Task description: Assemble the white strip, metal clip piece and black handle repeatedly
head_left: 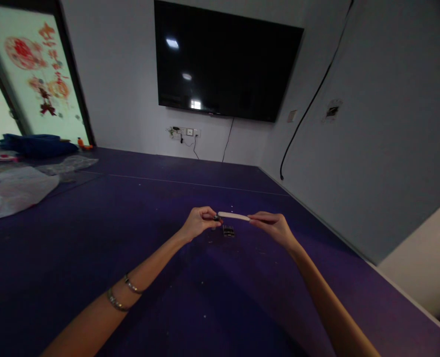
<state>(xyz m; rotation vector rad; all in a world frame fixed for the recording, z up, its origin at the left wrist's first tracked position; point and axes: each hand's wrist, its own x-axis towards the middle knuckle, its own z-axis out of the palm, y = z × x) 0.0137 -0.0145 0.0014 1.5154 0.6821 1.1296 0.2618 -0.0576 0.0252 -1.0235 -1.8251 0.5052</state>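
Note:
Out in front of me, a pale, slightly curved strip (pixel 234 216) spans the gap between my hands; its exact kind is not clear. My right hand (pixel 275 228) pinches its right end between thumb and fingers. At the strip's left end, my left hand (pixel 199 223) is closed on a small dark piece (pixel 217 217), which seems to touch the strip. Below them, a small dark object with pale lines (pixel 228 231) lies on the purple surface (pixel 160 297). Tiny light bits are scattered around it.
White plastic sheeting (pixel 19 191) and a dark blue cloth heap (pixel 37 145) lie at the left, with a small orange item (pixel 84 144) beside them. A television (pixel 227 59) hangs on the back wall above sockets (pixel 189 132). A black cable (pixel 312 99) dangles along the right wall.

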